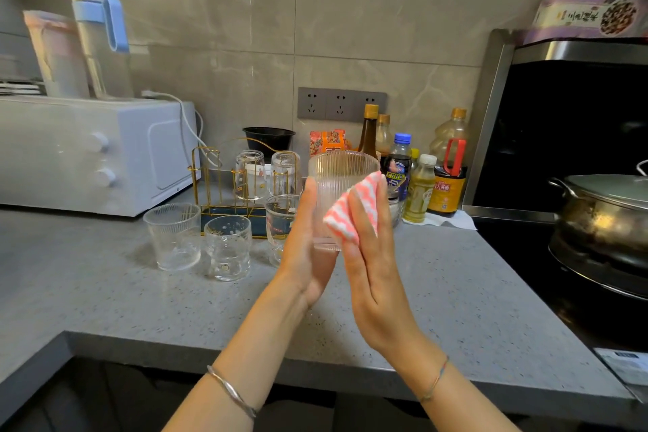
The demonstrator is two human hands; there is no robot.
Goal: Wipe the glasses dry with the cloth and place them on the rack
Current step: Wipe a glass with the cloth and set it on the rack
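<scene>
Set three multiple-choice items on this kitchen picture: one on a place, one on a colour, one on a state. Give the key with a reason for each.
1. Where does the gold rack stand?
A. On the counter, beside the white oven
B. On a shelf on the wall
C. On top of the white oven

2. What colour is the cloth?
A. Plain blue
B. Pink and white stripes
C. Green checks

3. How is the ribbed glass placed?
A. Upside down on the gold rack
B. Lying on its side on the counter
C. Upright, off the counter, between the left hand and the right hand

Key:
1 A: its base rests on the counter next to the white oven.
2 B: the stripes show under the right hand.
3 C: its mouth faces up, and the right hand presses the cloth against its side.
</scene>
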